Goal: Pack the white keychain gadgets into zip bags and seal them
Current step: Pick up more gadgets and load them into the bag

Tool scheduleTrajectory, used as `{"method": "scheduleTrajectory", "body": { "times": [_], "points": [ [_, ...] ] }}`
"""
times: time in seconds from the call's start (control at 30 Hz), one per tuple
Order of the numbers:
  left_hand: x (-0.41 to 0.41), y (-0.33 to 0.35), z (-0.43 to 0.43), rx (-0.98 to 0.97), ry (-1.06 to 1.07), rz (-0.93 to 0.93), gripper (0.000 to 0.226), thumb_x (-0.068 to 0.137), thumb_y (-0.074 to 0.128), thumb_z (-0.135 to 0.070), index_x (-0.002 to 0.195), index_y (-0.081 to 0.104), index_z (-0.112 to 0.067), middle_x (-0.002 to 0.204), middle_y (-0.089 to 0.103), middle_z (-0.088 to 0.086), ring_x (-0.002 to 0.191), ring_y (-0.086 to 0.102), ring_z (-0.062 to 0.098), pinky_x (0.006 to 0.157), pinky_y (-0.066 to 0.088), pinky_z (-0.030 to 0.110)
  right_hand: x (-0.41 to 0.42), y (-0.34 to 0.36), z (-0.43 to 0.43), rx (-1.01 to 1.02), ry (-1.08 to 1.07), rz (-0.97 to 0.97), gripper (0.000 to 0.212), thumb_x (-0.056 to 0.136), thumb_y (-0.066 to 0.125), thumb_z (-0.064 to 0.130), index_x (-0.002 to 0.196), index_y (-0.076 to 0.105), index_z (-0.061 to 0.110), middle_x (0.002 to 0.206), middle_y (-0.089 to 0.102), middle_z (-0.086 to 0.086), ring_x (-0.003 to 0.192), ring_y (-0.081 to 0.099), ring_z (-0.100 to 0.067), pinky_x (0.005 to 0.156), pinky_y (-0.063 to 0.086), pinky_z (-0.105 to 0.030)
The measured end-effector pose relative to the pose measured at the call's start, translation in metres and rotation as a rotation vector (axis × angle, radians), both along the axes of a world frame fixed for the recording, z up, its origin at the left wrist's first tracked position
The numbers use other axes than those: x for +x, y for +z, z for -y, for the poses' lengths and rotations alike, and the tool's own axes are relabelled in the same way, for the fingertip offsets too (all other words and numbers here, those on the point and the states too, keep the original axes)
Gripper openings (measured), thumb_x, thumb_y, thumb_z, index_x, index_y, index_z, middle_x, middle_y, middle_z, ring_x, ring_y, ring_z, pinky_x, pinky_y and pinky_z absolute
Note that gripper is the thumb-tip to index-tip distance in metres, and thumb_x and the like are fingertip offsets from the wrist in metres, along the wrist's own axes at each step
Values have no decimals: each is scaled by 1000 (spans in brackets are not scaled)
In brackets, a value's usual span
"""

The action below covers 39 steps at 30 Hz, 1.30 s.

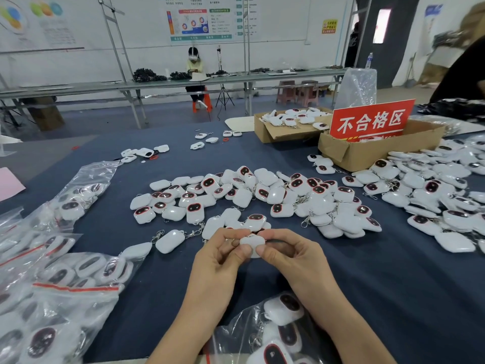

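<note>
At the front edge of the surface [393, 285], my left hand [223, 249] and right hand [287, 249] pinch 1 white gadget [252, 245] together, beyond the zip bag [265, 334]. Its key ring may snag the bag's mouth. Bare cloth lies right; the pile [262, 195] crowds behind.

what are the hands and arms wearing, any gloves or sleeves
Nothing is worn. The left hand and right hand have no gloves, and both forearms are uncovered down to the bottom edge of the picture, with no sleeve, watch or bracelet in view. The thumbnails look short and unpainted.
</note>
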<state>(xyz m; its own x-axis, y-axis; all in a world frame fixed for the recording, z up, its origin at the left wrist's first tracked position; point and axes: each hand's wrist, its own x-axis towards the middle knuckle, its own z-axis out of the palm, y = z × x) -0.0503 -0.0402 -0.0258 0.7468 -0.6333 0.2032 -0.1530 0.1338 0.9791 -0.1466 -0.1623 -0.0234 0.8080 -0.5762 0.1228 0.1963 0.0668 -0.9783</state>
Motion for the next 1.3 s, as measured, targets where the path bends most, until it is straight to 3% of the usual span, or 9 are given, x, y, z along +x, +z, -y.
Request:
{"method": "scheduleTrajectory", "body": {
  "times": [0.1,0.27,0.37,0.5,0.63,0.8,1.03,1.17,1.3],
  "points": [
    [-2,0,1,3,48,32,27,93,68,-21,103,69,-46,99,76,-8,88,72,8,76,55,17,0,-1,0,-7,-20,-19,23,88,76,11,95,76,33,88,79,-4,85,76,-13,73,53,-12],
    [0,0,0,21,106,34,11,85,66,-42,92,73,-38,89,75,-7,75,66,7,68,53,18,1,-2,0,-73,-8,-34,26,88,75,12,103,74,34,99,77,3,72,67,-9,73,52,-16],
    [0,2,-2,25,24,13,17,85,66,-42,97,77,-36,92,77,-9,77,68,2,70,52,14,1,-3,1,-94,6,-29,23,89,73,16,100,77,36,90,78,2,74,68,-7,74,52,-15],
    [-2,-2,-2,106,-77,78,26,91,68,-29,116,73,-31,109,76,-14,99,70,5,86,51,15,0,-7,6,1,-50,34,21,81,74,27,101,78,21,94,79,-3,79,68,-10,75,53,-17],
    [-6,0,3,-1,-13,48,16,84,69,-27,96,79,-27,85,77,3,78,70,9,76,52,15,1,-9,7,4,-33,42,22,80,73,26,94,78,10,81,77,-7,72,68,-9,69,52,-16],
    [-3,-4,5,-37,35,43,21,92,66,-3,90,79,-20,81,76,8,71,68,10,71,53,15,4,-11,7,-11,-29,41,17,85,71,22,91,77,7,78,77,-8,72,70,-12,69,54,-17],
    [1,1,1,-86,124,-17,19,86,65,-33,100,76,-28,88,78,3,79,72,13,75,56,19,9,3,0,-80,-84,19,13,96,64,24,99,76,19,91,77,-2,82,74,-15,73,57,-22],
    [10,10,-12,-137,191,-113,22,95,64,-21,115,72,-18,101,79,2,94,75,14,85,58,22,0,23,-5,-81,-132,124,18,101,57,12,104,73,18,96,77,-4,85,73,-16,76,57,-22],
    [8,17,-42,-149,246,-137,17,88,68,-32,102,78,-29,84,75,-2,78,68,11,82,53,27,-23,41,-6,-151,-137,157,26,102,53,6,107,73,23,97,77,-1,84,72,-14,76,57,-21]
  ]
}}
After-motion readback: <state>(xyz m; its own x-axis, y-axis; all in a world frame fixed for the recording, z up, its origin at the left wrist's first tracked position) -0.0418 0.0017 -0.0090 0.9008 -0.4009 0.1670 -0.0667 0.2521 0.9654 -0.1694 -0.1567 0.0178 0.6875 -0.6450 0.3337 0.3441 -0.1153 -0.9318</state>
